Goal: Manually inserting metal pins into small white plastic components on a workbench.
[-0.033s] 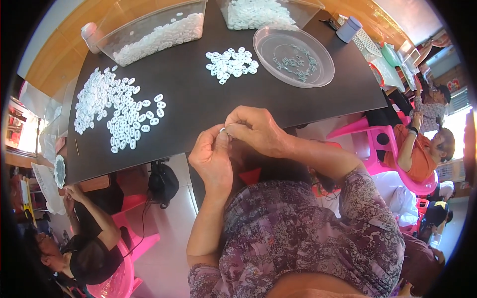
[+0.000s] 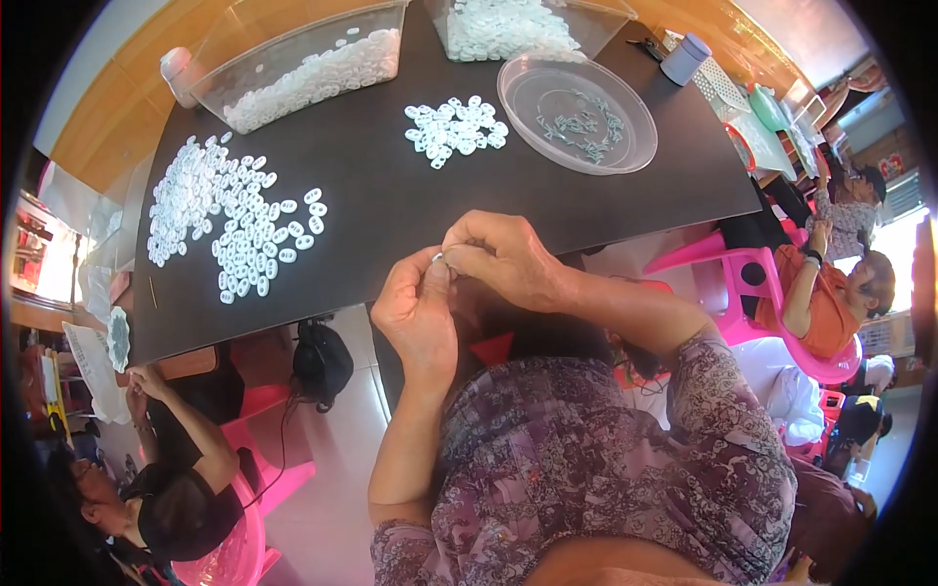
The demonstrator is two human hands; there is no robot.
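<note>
At the table's near edge, my left hand [image 2: 418, 317] and my right hand [image 2: 508, 262] meet, thumbs and fingers pinched together. Between the fingertips shows a tiny whitish piece [image 2: 438, 258], mostly covered; it looks like one of the small white oval plastic pieces on the table. A small heap of white oval pieces [image 2: 456, 132] lies beyond my hands. Farther left spreads a larger heap [image 2: 195, 186], with looser ovals [image 2: 256, 244] beside it, dark marks on their faces. Right of the small heap, a round transparent dish [image 2: 523, 137] holds little grey pins or screws [image 2: 591, 127].
Two transparent bins, one at the back left [image 2: 293, 73] and one at the back middle [image 2: 601, 15], contain many white pieces. A grey-lidded bottle [image 2: 686, 59] and a pink-white bottle [image 2: 179, 73] stand near the dark table's [image 2: 362, 195] far corners. Other people sit on both sides.
</note>
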